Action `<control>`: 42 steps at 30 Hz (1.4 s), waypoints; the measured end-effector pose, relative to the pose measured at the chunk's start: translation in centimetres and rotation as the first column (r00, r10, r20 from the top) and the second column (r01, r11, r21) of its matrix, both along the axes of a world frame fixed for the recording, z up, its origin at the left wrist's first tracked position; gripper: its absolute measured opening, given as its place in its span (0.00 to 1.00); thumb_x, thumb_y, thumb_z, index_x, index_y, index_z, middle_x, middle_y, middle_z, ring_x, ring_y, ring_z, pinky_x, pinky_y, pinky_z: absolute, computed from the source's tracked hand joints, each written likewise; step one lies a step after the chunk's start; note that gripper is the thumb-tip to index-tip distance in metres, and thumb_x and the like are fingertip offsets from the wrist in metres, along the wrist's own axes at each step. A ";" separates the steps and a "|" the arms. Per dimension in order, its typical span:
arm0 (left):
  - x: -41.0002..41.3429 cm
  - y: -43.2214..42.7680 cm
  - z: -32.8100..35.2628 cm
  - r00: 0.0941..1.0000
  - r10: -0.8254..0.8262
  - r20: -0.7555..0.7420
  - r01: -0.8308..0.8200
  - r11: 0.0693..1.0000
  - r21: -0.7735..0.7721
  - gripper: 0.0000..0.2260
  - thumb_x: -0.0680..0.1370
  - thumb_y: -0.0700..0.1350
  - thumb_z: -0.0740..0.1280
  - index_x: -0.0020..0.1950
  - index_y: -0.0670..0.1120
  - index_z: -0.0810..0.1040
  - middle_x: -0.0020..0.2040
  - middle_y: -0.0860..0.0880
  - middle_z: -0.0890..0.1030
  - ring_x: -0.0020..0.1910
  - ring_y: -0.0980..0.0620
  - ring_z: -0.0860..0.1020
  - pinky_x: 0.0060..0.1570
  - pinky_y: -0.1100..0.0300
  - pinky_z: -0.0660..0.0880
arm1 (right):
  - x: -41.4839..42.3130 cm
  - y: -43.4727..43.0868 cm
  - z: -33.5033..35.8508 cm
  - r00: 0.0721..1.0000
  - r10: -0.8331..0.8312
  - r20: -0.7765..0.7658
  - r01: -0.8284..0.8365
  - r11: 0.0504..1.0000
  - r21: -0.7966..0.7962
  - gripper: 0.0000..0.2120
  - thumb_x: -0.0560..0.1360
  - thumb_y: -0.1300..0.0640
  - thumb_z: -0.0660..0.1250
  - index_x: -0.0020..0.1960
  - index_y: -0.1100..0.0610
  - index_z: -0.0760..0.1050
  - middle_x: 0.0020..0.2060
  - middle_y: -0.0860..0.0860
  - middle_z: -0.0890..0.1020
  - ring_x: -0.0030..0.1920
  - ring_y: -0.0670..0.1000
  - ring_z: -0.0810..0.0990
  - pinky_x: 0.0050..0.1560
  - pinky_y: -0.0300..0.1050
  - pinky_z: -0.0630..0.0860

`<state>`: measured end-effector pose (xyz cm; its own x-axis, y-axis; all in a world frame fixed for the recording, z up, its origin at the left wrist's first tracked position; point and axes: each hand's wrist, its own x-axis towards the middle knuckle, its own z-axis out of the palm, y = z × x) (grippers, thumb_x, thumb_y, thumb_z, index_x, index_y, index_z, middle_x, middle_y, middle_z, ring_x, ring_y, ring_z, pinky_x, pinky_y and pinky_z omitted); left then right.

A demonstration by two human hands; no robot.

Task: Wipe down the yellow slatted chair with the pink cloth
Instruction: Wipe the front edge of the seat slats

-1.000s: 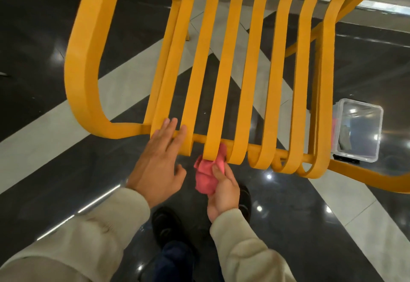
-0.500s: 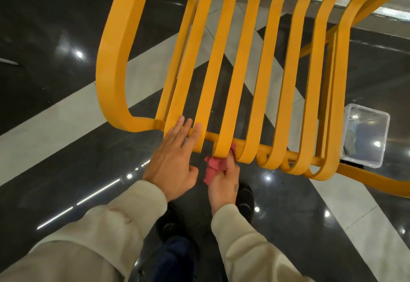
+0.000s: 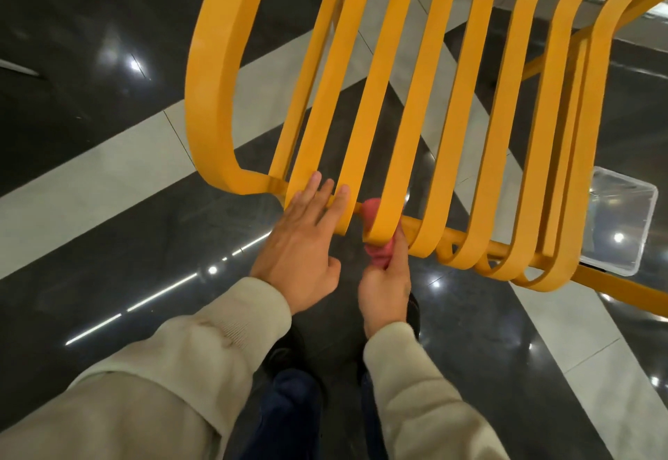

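The yellow slatted chair (image 3: 376, 98) fills the upper half of the head view, its curved slats meeting a yellow crossbar near my hands. My left hand (image 3: 300, 246) lies flat with fingers spread across the lower ends of two left slats. My right hand (image 3: 385, 286) grips the pink cloth (image 3: 376, 253), which is pushed up behind the curved end of a middle slat. A bit of cloth shows above the crossbar, and the slat hides most of it.
A clear plastic box (image 3: 618, 228) stands on the floor at the right, behind the chair's outer slats. The glossy floor is dark tile with pale diagonal bands (image 3: 90, 184). My dark shoes and trousers (image 3: 289, 412) are below the hands.
The pink cloth has gone from hanging below the slat end up into the gap behind it. Both hands have shifted right with the view; the left one stays on the slats.
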<state>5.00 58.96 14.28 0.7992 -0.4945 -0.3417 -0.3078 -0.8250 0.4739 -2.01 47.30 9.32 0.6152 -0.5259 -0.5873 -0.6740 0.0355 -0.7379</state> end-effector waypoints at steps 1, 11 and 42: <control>0.0 0.0 0.0 1.000 -0.001 0.001 0.001 1.000 -0.001 0.41 0.72 0.42 0.66 0.79 0.48 0.48 0.80 0.48 0.51 0.79 0.50 0.40 0.78 0.49 0.48 | 0.8 -0.8 -0.3 0.999 0.000 -0.034 0.004 0.995 0.103 0.36 0.70 0.70 0.58 0.71 0.42 0.69 0.50 0.44 0.79 0.49 0.48 0.78 0.49 0.45 0.74; 0.2 0.1 0.3 1.000 -0.022 -0.011 0.022 1.000 0.014 0.42 0.72 0.41 0.66 0.80 0.48 0.46 0.80 0.48 0.52 0.78 0.50 0.38 0.77 0.53 0.44 | 4.2 -2.1 2.4 0.973 0.143 -0.180 -0.132 0.989 0.074 0.07 0.71 0.61 0.62 0.38 0.52 0.74 0.34 0.51 0.76 0.38 0.54 0.75 0.41 0.52 0.75; 2.2 2.6 1.2 0.997 0.072 -0.037 -0.072 0.997 0.013 0.36 0.74 0.36 0.64 0.79 0.42 0.51 0.80 0.50 0.45 0.79 0.51 0.49 0.73 0.54 0.63 | 0.7 3.7 4.3 0.986 -0.159 -0.054 0.166 0.976 0.140 0.15 0.79 0.55 0.65 0.63 0.44 0.79 0.52 0.45 0.85 0.53 0.43 0.83 0.59 0.51 0.80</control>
<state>7.24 61.59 15.50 0.8191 -0.4321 -0.3772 -0.2297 -0.8497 0.4746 -1.29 51.03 13.59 0.5014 -0.5249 -0.6878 -0.6810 0.2509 -0.6879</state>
